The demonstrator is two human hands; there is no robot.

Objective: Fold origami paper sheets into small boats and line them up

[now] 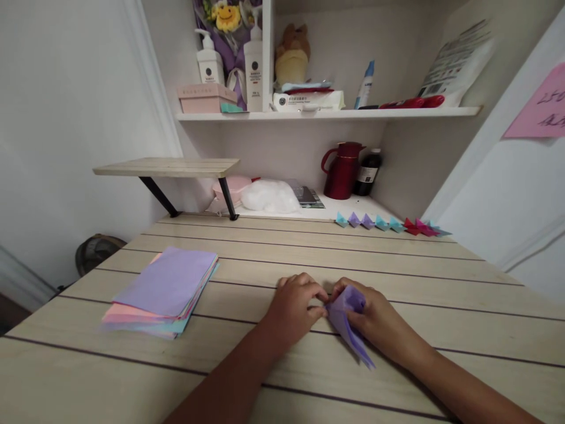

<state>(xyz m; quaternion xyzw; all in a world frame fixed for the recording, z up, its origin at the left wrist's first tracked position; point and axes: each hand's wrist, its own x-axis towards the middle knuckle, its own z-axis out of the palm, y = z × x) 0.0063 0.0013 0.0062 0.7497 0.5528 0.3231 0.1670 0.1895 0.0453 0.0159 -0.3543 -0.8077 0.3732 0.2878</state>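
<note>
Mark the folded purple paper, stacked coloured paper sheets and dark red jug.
Folded purple paper (339,318), head view: visible middle.
Stacked coloured paper sheets (170,281), head view: top face.
Dark red jug (342,175), head view: body's middle.

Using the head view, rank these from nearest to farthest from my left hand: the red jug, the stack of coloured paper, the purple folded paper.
From your left hand:
1. Purple folded paper: just right of the fingertips, held in your right hand.
2. Stack of coloured paper: to the left, on the desk.
3. Red jug: beyond the desk's back edge, slightly right.
</note>
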